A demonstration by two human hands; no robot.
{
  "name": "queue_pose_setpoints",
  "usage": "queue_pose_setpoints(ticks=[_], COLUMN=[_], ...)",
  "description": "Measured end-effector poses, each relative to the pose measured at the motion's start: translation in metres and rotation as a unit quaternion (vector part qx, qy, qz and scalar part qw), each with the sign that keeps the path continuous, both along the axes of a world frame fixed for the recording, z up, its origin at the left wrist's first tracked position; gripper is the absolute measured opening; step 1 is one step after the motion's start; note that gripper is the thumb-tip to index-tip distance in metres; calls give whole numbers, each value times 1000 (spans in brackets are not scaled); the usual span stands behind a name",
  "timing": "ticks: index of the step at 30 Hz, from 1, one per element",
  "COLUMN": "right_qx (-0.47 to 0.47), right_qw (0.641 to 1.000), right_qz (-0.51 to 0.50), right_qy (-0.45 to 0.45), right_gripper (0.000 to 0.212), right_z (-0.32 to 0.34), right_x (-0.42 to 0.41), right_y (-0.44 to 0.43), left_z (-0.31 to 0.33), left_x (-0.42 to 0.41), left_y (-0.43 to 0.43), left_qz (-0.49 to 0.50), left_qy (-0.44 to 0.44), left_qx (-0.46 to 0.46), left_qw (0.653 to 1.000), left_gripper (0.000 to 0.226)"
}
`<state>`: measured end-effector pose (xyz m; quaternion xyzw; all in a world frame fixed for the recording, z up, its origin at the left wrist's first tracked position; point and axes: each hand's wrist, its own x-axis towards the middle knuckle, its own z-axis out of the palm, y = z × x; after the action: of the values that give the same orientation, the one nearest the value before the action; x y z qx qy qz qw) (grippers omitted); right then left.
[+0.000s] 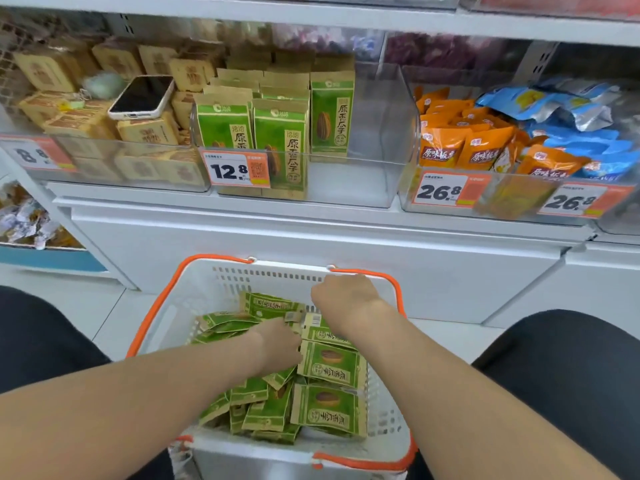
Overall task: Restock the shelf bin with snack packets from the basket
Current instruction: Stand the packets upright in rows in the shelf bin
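Note:
A white basket (221,289) with orange handles sits on the floor between my knees and holds several green snack packets (329,365). My left hand (277,341) is down among the packets in the middle of the basket, its fingers curled on the edge of one. My right hand (346,297) hovers over the far end of the basket near the rim, knuckles up, its fingers bent down and hidden. A tilted packet (270,303) lies just left of it. Above, the clear shelf bin (381,133) holds upright green packets (287,143) on its left side; its right side is bare.
A phone (142,97) lies on brown packets in the bin to the left. Orange packets (446,143) and blue packets (561,109) fill the bin to the right. Price tags hang on the bin fronts. A white cabinet front (311,244) stands behind the basket.

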<state>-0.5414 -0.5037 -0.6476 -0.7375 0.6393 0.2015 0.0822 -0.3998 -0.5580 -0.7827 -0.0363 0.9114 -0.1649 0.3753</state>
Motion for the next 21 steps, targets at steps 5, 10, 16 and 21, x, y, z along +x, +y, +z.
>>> queue_pose_setpoints(ticks=[5, 10, 16, 21], right_qx=[40, 53, 79, 86], right_qw=[999, 997, 995, 994], right_qz=[-22, -5, -2, -6], right_qy=[-12, -48, -68, -65], right_gripper=[38, 34, 23, 18], right_z=[-15, -18, -15, -14], right_x=[2, 4, 1, -1], right_y=[-3, -11, -24, -34], left_z=[-38, -54, -58, -42], left_x=[1, 4, 19, 16], left_y=[14, 17, -5, -22], left_qz=[-11, 9, 45, 167], left_qy=[-47, -112, -47, 146], left_qx=[-33, -107, -80, -3], left_qw=[998, 988, 995, 975], left_gripper=[49, 52, 61, 55])
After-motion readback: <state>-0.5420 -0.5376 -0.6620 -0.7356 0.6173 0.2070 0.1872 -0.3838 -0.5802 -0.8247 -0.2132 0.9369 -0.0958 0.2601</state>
